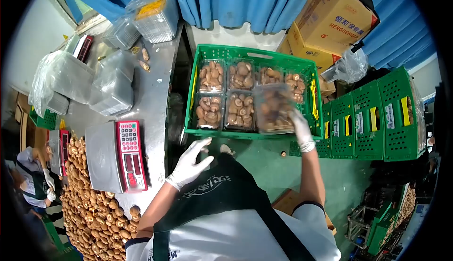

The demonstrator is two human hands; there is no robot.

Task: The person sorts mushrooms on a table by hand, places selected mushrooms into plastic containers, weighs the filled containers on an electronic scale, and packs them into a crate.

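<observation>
My right hand [302, 131], in a white glove, grips the right side of a clear plastic box of mushrooms [273, 112], blurred by motion. That box is over the front right part of a green crate [255, 51]. Inside the crate, clear boxes of brown mushrooms sit in two rows, among them a front-left box [209, 111] and a back-left box [211, 76]. My left hand [191, 164], also gloved, is in front of the crate near my dark apron, with its fingers apart and nothing in them.
Left of the crate, a metal table [153, 77] bears a red-edged scale [106, 157], stacked clear boxes [113, 81] and a heap of loose mushrooms [94, 218]. Green crates [368, 119] stand at right, cartons [325, 15] behind. A co-worker [35, 176] is at far left.
</observation>
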